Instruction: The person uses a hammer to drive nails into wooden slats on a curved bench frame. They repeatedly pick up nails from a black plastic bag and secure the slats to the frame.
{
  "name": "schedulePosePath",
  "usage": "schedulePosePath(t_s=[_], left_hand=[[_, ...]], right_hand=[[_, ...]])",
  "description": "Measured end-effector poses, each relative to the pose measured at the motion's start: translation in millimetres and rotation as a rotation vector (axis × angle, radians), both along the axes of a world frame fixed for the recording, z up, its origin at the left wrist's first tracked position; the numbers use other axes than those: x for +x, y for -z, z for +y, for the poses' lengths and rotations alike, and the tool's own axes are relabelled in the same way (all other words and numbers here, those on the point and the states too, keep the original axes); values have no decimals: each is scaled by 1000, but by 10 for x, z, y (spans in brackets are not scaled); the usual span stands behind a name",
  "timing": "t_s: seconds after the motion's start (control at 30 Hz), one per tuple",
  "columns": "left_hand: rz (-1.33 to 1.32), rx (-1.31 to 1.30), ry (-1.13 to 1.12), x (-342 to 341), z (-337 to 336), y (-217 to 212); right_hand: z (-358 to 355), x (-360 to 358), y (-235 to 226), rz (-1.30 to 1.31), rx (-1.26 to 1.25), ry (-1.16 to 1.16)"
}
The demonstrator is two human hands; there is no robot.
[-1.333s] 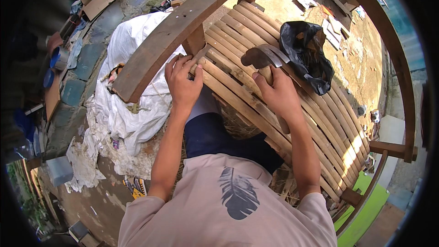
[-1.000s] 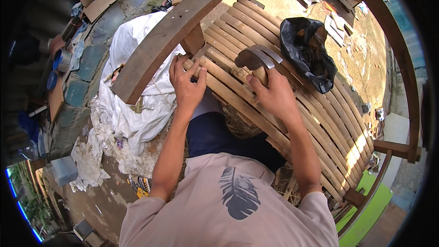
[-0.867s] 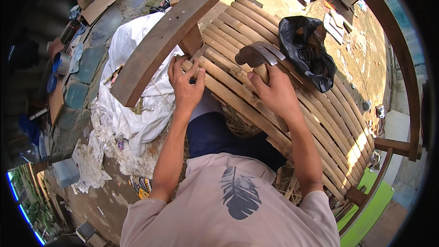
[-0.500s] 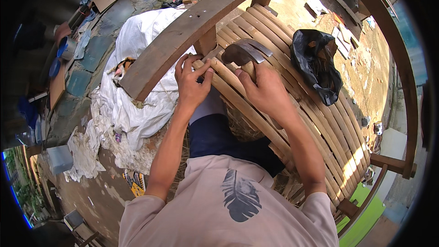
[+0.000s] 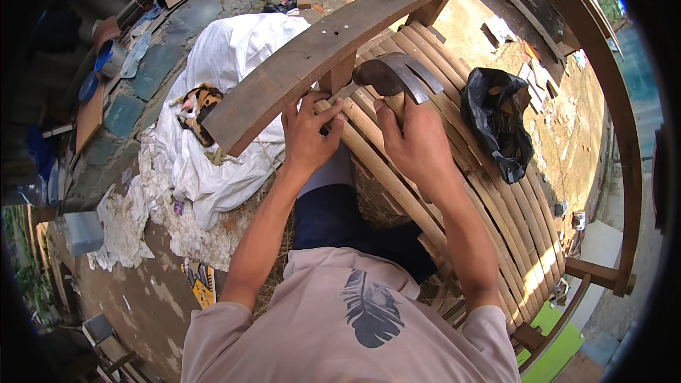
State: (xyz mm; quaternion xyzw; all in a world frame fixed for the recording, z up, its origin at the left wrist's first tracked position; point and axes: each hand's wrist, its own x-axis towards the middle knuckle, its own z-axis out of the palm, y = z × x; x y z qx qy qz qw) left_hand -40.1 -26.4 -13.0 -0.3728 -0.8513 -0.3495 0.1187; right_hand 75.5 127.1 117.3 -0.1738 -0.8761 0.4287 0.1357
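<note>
Left hand [image 5: 312, 135]: narrow grip; end of the near slat [image 5: 389, 181] is held between thumb and fingers, at the front left corner of the slatted seat [image 5: 521, 245]. Right hand [image 5: 417, 143]: closed round the handle of a claw hammer [image 5: 385, 76], gripped close below the head. Hammer head is turned sideways, blunt face to the left, claw to the right; whether wood is touched by it cannot be told.

Edges: blunt face is seen just beside the short post [image 5: 339, 76] under the left armrest [image 5: 323, 46], so little room is left on that side. On the right, the claw is separated by a small gap from the black plastic bag [image 5: 474, 112], by which part of the slats is covered. The right armrest [image 5: 628, 120] is set well apart from both hands. The near slat is marked off from its neighbour by a thin dark gap. In front of its edge, the person's knees in navy shorts [image 5: 330, 216] are placed close below the forearms.

Left side: a white sack [image 5: 230, 177] is heaped beyond the left armrest's front end, near the left forearm. Farther down, a yellow-and-black item [image 5: 202, 284], kind unclear, is partly seen on the ground beside the left elbow.
</note>
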Motion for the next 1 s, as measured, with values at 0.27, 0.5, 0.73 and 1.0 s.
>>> schedulePosePath(t_s=[0.27,0.5,0.73,1.0], left_hand=[[17,4,-2,19,9,-10],[28,117,19,-2,35,15],[30,152,6,8,29,31],[-5,175,14,-11,45,68]], right_hand=[[-13,17,213,-98,85,9],[-100,59,153,-46,41,138],[-83,67,-13,-71,-26,143],[-38,13,362,-168,87,50]])
